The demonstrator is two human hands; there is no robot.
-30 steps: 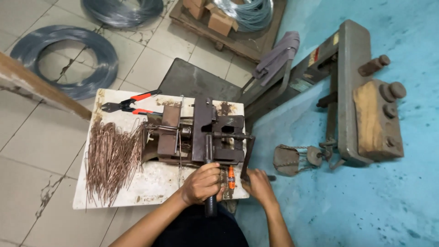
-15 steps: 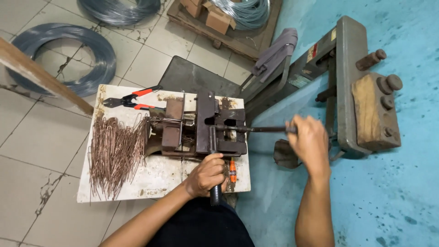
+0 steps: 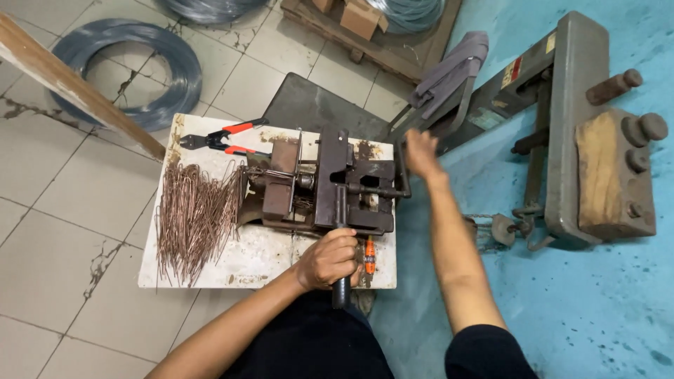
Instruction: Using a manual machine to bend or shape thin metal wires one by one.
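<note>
Head view, looking down on a small white table [image 3: 210, 270] standing on a tiled floor [image 3: 63, 210]. A rusty brown bending jig [image 3: 323, 186] sits at the table's middle. The left hand [image 3: 328, 258] is at the near edge, fingers [image 3: 340, 247] wrapped shut around the dark lever [image 3: 340, 284] that runs from the jig toward the person. The right hand [image 3: 421, 153] is raised at the jig's far right corner, just beside a horizontal bar [image 3: 379, 189] that sticks out from the jig; the hand is motion-blurred, its fingers appear spread and holding nothing, and contact with the bar cannot be told.

Left of the jig lies a heap of bent coppery wires [image 3: 193, 217], touching the jig's left side. Red-handled cutters [image 3: 221, 139] lie at the far edge of the table. A small orange tool [image 3: 369, 256] lies near the left hand.

Beyond the table: two wire coils [image 3: 151, 67] on the tiles, a wooden plank [image 3: 77, 95] crossing at upper left, a grey metal plate [image 3: 316, 109], and a heavy grey machine [image 3: 583, 133] on the blue floor [image 3: 597, 309] to the right.
</note>
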